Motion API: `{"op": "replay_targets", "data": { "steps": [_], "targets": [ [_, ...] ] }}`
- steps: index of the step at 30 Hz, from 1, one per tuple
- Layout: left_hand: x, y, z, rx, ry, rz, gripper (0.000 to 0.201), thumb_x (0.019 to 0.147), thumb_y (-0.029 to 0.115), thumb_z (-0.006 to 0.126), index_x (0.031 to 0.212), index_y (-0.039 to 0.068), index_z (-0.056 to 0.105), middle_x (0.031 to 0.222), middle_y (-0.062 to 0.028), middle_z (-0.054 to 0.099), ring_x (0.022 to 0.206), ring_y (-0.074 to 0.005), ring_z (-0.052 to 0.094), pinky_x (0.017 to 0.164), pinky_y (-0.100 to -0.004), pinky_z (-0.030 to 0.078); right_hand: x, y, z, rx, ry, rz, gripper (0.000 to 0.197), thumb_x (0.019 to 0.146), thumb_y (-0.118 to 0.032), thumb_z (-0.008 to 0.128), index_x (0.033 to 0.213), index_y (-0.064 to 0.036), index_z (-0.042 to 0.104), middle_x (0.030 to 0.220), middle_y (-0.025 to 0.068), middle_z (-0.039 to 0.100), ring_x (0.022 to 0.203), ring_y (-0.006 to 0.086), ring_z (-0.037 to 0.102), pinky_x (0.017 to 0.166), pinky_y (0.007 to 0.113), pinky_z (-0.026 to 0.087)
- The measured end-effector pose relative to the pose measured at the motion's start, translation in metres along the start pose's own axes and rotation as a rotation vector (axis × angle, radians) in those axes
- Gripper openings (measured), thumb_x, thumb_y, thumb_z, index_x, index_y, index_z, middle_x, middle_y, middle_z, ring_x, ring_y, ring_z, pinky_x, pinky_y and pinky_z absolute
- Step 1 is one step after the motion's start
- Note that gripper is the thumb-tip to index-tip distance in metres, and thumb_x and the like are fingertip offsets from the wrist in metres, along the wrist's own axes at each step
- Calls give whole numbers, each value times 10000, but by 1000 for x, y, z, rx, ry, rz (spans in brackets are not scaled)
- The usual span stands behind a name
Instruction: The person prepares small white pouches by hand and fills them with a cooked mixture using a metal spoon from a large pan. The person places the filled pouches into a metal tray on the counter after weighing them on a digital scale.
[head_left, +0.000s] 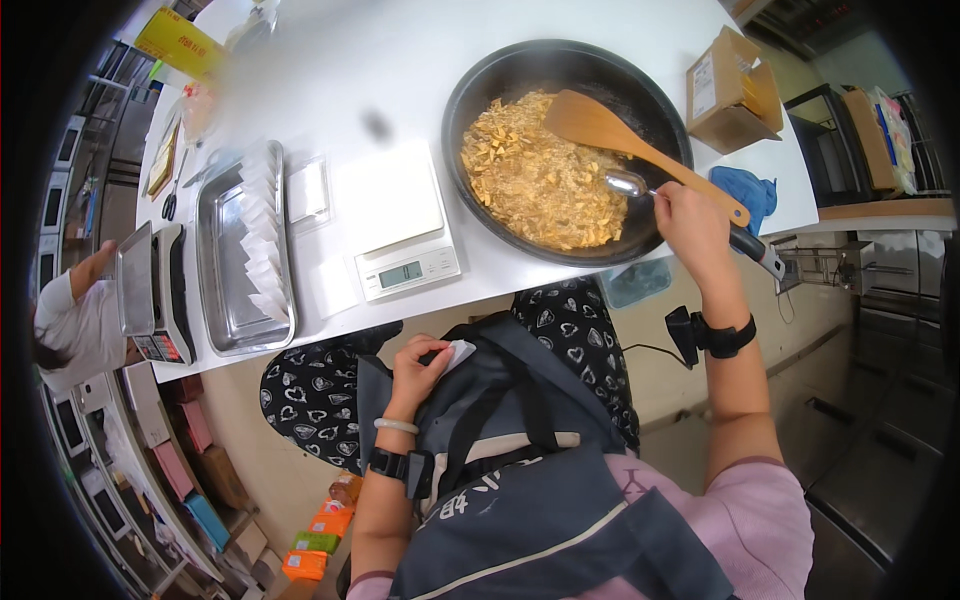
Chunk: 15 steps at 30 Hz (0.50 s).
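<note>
A black pan [480, 215] on the white table holds a heap of yellowish-brown chopped dry pieces [540, 170]. My right hand [690, 225] is closed on the handle of a small metal scoop [627, 183], whose bowl rests at the right edge of the heap. A wooden spatula [600, 125] lies across the pan, its handle passing just above my right hand. Over my lap, below the table edge, my left hand [417, 372] pinches a small white paper pouch [459, 354]. Its opening is too small to make out.
Left of the pan stand a digital kitchen scale [405, 272] and a steel tray [222, 260] with a row of white pouches [262, 235]. Another scale [160, 300] is at the left edge. A cardboard box [722, 95] and blue cloth [745, 195] lie right of the pan.
</note>
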<state>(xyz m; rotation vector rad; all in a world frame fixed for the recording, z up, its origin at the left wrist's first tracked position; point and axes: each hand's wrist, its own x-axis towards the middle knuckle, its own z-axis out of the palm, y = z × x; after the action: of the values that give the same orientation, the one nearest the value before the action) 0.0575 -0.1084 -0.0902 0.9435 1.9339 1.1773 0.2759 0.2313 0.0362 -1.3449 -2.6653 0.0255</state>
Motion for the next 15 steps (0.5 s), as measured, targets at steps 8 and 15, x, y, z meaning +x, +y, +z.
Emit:
{"op": "replay_targets", "data": {
  "steps": [8, 15],
  "targets": [
    [0, 2, 0, 30, 18, 24, 66, 748, 25, 694, 785, -21, 665, 734, -63, 616, 692, -146, 584, 654, -245, 450, 1, -14, 24, 81, -86, -109, 205, 791, -182, 556, 662, -49, 643, 659, 153, 625, 645, 335, 624, 597, 435, 498],
    [1, 4, 0, -1, 46, 9, 69, 761, 28, 697, 787, -25, 662, 739, -59, 605, 700, -132, 568, 654, -235, 442, 9, -39, 24, 375, -272, -82, 197, 806, -204, 555, 814, -62, 692, 775, 167, 651, 780, 331, 625, 714, 426, 489]
  ]
}}
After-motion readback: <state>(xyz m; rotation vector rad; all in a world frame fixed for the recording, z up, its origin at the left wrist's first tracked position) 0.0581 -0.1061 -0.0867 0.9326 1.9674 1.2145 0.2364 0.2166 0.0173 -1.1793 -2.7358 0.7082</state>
